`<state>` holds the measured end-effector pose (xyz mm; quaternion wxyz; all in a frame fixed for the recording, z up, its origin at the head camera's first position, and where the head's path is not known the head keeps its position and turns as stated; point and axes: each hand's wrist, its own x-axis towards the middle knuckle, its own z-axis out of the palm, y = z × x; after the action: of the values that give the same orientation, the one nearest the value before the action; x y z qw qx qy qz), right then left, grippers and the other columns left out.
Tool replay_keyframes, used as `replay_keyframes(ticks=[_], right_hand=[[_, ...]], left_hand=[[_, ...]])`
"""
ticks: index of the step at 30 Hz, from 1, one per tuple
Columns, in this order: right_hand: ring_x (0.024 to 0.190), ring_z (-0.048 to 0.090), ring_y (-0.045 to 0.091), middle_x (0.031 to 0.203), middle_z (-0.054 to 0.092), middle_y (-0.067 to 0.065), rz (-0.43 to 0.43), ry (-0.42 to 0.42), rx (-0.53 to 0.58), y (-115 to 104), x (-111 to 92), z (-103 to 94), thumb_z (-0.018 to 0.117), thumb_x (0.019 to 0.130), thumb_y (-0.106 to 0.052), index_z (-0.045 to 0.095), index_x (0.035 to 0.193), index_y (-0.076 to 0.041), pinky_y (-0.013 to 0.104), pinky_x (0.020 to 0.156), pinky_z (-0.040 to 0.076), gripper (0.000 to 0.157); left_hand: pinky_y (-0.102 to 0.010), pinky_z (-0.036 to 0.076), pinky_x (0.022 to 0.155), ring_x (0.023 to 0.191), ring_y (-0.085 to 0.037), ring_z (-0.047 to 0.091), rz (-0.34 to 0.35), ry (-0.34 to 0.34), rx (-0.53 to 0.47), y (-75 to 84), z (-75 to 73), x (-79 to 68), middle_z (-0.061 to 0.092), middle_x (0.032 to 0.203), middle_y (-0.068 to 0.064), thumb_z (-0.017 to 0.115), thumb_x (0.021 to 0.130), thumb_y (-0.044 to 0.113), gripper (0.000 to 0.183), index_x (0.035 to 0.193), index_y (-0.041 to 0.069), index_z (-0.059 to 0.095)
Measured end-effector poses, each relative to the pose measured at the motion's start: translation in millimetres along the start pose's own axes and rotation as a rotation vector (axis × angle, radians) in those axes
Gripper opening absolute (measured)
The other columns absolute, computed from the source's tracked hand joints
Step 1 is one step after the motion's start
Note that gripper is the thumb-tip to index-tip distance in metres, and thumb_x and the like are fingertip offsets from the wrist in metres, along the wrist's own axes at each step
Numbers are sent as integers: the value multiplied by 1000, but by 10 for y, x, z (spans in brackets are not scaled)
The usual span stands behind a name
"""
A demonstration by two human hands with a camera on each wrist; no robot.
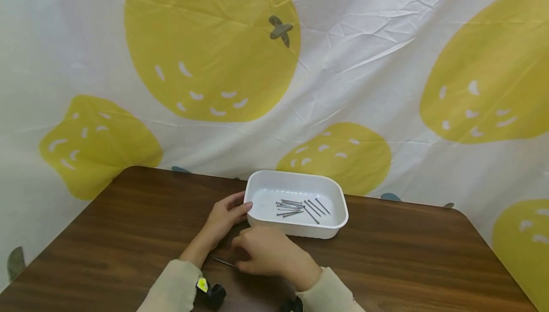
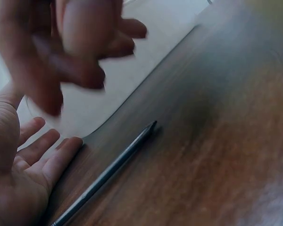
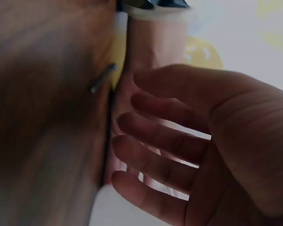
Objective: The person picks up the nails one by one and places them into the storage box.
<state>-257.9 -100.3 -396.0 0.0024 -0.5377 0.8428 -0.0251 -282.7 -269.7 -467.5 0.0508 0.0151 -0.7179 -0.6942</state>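
A white rectangular tray (image 1: 296,229) stands on the table, holding several grey nails (image 1: 291,206). At its left end my left hand (image 1: 224,214) grips it, thumb at the rim and fingers against the outer wall. One loose nail (image 2: 108,174) lies on the wood in front of the tray, its pointed end showing in the left wrist view. Over the table beside this nail hovers my right hand (image 1: 270,253), its fingers loosely bent and apart with nothing between them in the right wrist view (image 3: 179,136). In the head view that hand hides one end of the loose nail.
The brown wooden table (image 1: 411,250) extends to both sides of the tray. Right behind its far edge hangs a white cloth (image 1: 343,88) with yellow fruit prints. Black wrist-worn devices (image 1: 211,295) sit at the cuffs, low over the table.
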Motion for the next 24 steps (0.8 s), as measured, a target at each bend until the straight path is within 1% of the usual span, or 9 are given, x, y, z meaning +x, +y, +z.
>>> replay_keyframes(ticks=[4,6,8,12,17,21,24], right_hand=[[77,60,0,87,67,-15,-4,-14,-25,-74,56,97,80,83,-29,73,95,-26,19,62,50,14],[71,56,0,82,65,-15,1,-7,-44,-105,69,138,80,82,-26,71,90,-26,20,57,47,12],[69,56,0,80,64,-15,7,3,-63,-129,69,163,80,82,-24,71,87,-26,22,55,46,11],[71,60,2,82,67,-14,15,21,-83,-164,57,173,81,82,-22,72,87,-27,23,55,47,11],[65,57,3,80,64,-14,14,54,-98,-193,75,199,79,84,-28,70,83,-26,22,51,43,9],[69,61,3,83,66,-14,8,76,-121,-223,101,240,77,86,-32,70,85,-27,23,53,47,9],[74,63,2,85,68,-14,9,79,-147,-239,104,250,78,85,-28,72,87,-28,22,56,50,6]], left_hand=[[-37,59,100,124,-28,64,-3,3,3,3,4,1,52,149,-23,67,99,24,56,147,2,49],[-37,60,100,125,-28,63,-3,4,3,2,2,3,51,150,-23,67,99,24,56,148,2,49],[-37,60,100,126,-29,62,-5,3,1,-3,3,10,50,151,-23,66,99,23,56,148,2,48],[-35,60,99,124,-27,63,1,-1,-2,-7,7,18,50,151,-23,66,99,23,56,148,2,48],[-34,60,99,124,-28,63,6,-2,5,-6,-5,9,50,151,-24,65,100,23,56,148,1,48],[-36,60,99,126,-30,62,0,0,4,2,-6,-2,50,151,-24,65,100,23,55,148,2,47],[-37,60,100,127,-32,61,-2,-2,2,7,1,-3,49,152,-24,65,100,22,56,149,2,47]])
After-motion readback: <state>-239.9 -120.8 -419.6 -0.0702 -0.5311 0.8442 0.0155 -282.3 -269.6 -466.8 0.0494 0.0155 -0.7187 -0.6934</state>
